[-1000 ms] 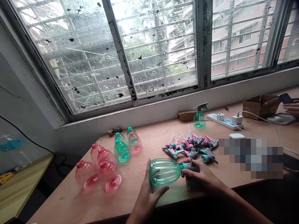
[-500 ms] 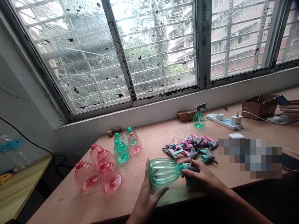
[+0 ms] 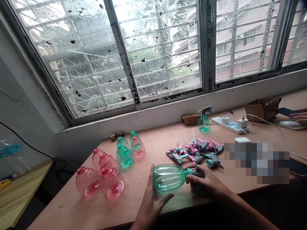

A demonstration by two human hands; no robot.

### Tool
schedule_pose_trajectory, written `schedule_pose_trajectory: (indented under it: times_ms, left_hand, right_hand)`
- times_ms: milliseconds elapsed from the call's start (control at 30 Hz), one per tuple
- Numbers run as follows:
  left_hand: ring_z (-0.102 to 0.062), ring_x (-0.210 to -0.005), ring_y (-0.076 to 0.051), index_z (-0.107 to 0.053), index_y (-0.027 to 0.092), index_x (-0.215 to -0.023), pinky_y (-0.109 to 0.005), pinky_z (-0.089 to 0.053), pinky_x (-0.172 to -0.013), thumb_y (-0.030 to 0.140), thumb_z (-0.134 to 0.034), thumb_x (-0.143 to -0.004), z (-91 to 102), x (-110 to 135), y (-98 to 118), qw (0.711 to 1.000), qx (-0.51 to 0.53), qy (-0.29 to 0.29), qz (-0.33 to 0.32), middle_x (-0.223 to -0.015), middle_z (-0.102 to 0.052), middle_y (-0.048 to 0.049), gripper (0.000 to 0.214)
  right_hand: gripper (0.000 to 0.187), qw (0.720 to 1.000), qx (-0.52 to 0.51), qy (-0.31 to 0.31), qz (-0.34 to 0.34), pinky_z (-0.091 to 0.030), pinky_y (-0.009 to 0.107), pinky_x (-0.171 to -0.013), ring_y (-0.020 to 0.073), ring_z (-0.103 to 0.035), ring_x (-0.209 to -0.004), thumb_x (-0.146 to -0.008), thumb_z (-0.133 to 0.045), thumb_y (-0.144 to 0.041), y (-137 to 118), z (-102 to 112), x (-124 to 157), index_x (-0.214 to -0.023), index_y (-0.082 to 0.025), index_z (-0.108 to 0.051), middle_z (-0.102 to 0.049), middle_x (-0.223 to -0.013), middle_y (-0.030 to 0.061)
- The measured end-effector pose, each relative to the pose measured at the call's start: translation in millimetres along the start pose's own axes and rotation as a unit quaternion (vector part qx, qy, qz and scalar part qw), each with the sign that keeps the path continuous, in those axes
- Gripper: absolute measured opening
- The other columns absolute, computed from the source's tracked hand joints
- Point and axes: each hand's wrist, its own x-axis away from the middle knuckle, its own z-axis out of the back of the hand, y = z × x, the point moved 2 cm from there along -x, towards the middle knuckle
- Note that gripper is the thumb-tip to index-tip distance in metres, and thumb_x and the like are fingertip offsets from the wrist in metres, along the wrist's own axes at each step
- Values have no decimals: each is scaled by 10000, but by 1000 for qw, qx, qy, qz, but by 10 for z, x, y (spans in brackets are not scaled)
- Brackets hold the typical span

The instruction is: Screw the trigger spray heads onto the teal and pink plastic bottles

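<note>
Almost nothing was seen to have changed at the green bottle (image 3: 169,178) over the last second: it was held on its side just above the surface (image 3: 62,210), with its neck towards the right. Its base was cupped by the left hand (image 3: 154,204), the fingers laid behind it and the thumb spread clear of the wall. The grey spray head (image 3: 197,173) was gripped closely in the right hand (image 3: 206,181), its teal collar (image 3: 189,171) set against the bottle's neck. Whether the thread had been fully tightened could not be told, so no clear progress in the joining was judged to have been made. A phone (image 3: 285,111), held in another person's hand (image 3: 299,117) far to the right of the green bottle, had been tipped flatter.

To the left of the green bottle, pink bottles (image 3: 113,183) and smaller-looking green ones (image 3: 124,156) were stood without heads. Just beyond it, loose spray heads (image 3: 196,151) were heaped, and farther beyond, a complete spray bottle (image 3: 204,124) was stood near a power strip (image 3: 230,125) and an open cardboard box (image 3: 262,109). Behind everything, the room was lit through barred, dirt-spotted windows (image 3: 165,54).
</note>
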Motion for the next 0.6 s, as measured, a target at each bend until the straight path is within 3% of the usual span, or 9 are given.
schedule_pose_trajectory:
  times_ms: [133,267,433,600]
  left_hand:
    - [-422,-1395,-344,7,247,-1572,-511,-243,-1203,389,-792,-788,11,2,-41,1000,9,-17,2,-1543,-403,-152,1129]
    - [-432,-1388,-354,-36,244,-1573,-513,-310,-1173,416,-731,-849,22,-14,-41,999,27,-44,2,-1525,-434,-158,1018]
    - [-404,-1411,-345,-42,232,-1571,-508,-260,-1199,395,-766,-823,40,-23,-77,1000,8,-28,10,-1516,-443,-160,1053]
    - [-490,-1334,-334,-7,203,-1569,-504,-292,-1172,414,-773,-807,37,-8,-99,999,21,-26,26,-1409,-534,-173,1101]
  right_hand:
    - [412,1000,2,-3,-2,-558,295,-566,175,-679,-569,-791,-787,-425,11,5,-9,-1062,-166,-618,-725,-735,6]
    - [404,1000,-2,-1,1,-565,303,-585,173,-677,-569,-788,-790,-421,14,13,-14,-1054,-166,-625,-714,-711,-3]
    - [404,1000,2,-2,0,-548,302,-597,182,-677,-563,-803,-780,-415,35,18,-18,-1072,-156,-625,-708,-619,-9]
    - [415,1000,-10,-6,5,-555,310,-612,174,-656,-581,-803,-785,-407,43,16,-19,-1087,-152,-624,-704,-640,-7]
